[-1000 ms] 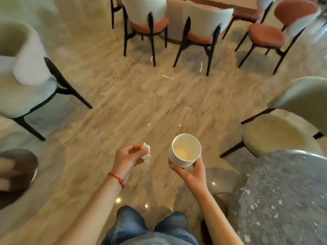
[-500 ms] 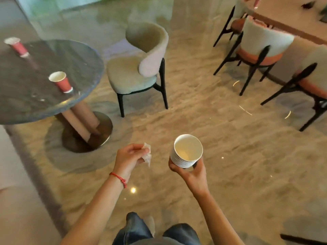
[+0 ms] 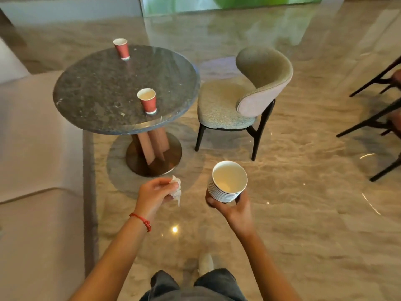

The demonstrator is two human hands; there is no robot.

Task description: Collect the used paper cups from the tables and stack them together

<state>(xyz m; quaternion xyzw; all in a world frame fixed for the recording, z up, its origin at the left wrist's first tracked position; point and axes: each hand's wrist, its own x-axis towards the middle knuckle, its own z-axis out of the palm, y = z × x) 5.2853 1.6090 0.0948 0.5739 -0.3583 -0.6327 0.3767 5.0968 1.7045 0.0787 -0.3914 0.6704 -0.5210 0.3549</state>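
- A padded grey-green chair (image 3: 243,101) stands just right of the round table.
- Dark chair legs (image 3: 373,120) show at the floor's right edge.
- A pale sofa (image 3: 36,161) fills the left side.

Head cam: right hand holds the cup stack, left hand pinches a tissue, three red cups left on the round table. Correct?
Not quite. The head view shows two red cups on the round table, not three: the near cup and the far cup. The rest stands: the right hand holds the cup stack, and the left hand pinches a tissue.
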